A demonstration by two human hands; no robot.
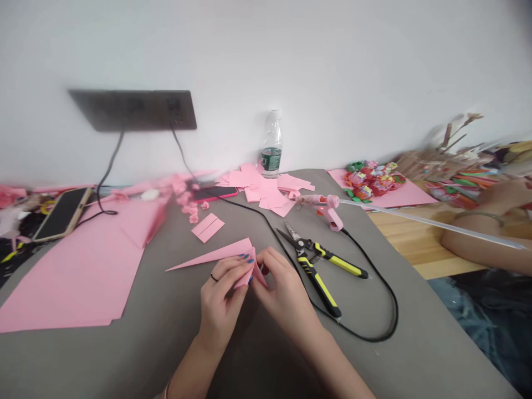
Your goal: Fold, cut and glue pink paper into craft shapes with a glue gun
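Observation:
My left hand [226, 285] and my right hand [280, 282] meet over the front middle of the table, both pinching a small folded piece of pink paper [245, 277]. Fingers cover much of it, so its full shape is hidden. Just behind my left fingers lies a long, narrow pink paper point [208, 256], its tip toward the left; I cannot tell whether it joins the held piece. A small creased pink square [208, 228] rests farther back. Right of my right hand lie yellow-and-black shears [316, 260] with their blades apart.
A pink glue gun [330, 212] with a long clear glue stick and a black cord sits behind the shears. Pink sheets [91, 266] cover the left side. Paper scraps [266, 191] and a bottle [271, 147] stand near the wall. Another person's arm [477, 233] is at right.

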